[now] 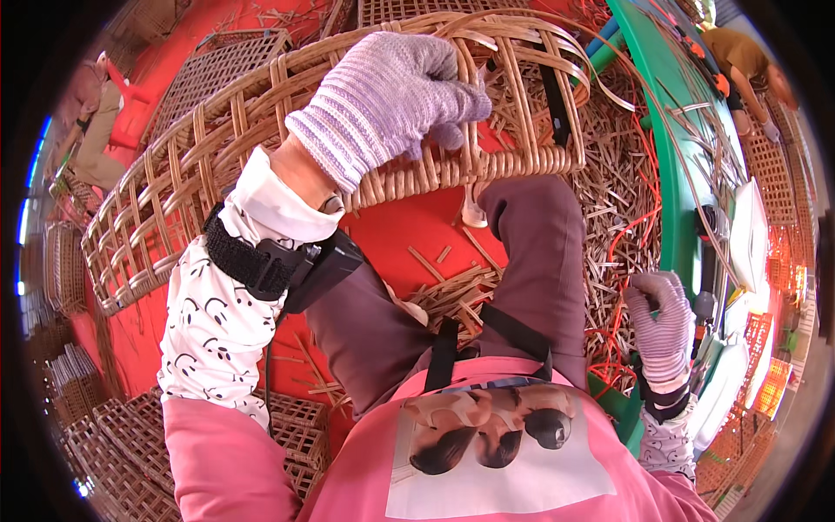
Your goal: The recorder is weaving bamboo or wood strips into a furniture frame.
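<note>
Observed left hand (pixel 391 100) gloved, fingers closed on a stake of the woven wicker basket (pixel 417 184); located basket under those fingers, stretching well out to their left and slightly to their right. Noted right hand (pixel 663 329) gloved, fingers curled, near the green table (pixel 678 209); cannot tell whether gripping anything. Recorded cane scraps (pixel 613 200) spread between both sets of fingers.

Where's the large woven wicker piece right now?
In the head view, the wicker piece spans the upper left and upper centre, under the person's gloved left hand and left of the green board.
</note>
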Demonstrator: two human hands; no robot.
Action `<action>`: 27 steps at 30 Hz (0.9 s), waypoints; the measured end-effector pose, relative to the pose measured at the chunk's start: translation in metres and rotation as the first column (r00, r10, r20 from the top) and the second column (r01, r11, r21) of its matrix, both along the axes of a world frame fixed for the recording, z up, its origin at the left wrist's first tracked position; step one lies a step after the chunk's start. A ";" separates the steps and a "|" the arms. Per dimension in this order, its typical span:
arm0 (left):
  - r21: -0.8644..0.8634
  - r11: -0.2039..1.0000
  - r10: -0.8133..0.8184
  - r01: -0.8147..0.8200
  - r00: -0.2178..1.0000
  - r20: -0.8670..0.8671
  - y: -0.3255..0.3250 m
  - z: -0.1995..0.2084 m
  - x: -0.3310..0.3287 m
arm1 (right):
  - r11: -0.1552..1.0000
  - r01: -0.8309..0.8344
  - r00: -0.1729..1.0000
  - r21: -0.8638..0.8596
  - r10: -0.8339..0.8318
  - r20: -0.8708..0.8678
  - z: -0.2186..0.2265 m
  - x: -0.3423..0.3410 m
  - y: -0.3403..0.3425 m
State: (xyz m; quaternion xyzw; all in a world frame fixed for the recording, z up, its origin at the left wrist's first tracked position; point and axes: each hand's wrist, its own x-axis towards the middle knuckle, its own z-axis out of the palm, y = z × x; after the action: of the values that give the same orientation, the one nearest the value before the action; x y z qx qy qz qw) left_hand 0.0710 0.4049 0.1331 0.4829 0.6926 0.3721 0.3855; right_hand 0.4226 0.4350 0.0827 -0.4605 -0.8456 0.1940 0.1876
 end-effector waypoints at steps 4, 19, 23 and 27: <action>0.009 1.000 -0.025 0.025 1.000 -0.015 0.001 -0.001 0.001 | 1.000 0.016 0.999 -0.026 -0.015 0.034 -0.002 -0.010 -0.005; -0.021 0.998 0.054 -0.055 0.998 -0.041 0.015 -0.031 -0.038 | 0.839 0.453 0.850 -0.299 -0.306 0.430 -0.011 0.121 -0.057; 0.002 0.997 0.073 -0.073 0.996 -0.058 0.012 -0.044 -0.052 | 0.738 0.674 0.693 0.007 -0.637 0.338 -0.019 0.209 -0.041; -0.035 0.998 0.057 -0.058 0.997 -0.053 0.019 -0.037 -0.044 | 0.433 0.893 0.344 0.122 -0.832 0.435 -0.016 0.289 -0.036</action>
State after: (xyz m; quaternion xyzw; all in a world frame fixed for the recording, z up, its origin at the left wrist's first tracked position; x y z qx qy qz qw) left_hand 0.0271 0.4244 0.0960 0.4651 0.7227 0.3576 0.3653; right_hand 0.7113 0.3991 0.0663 -0.8786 -0.4760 0.0153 0.0364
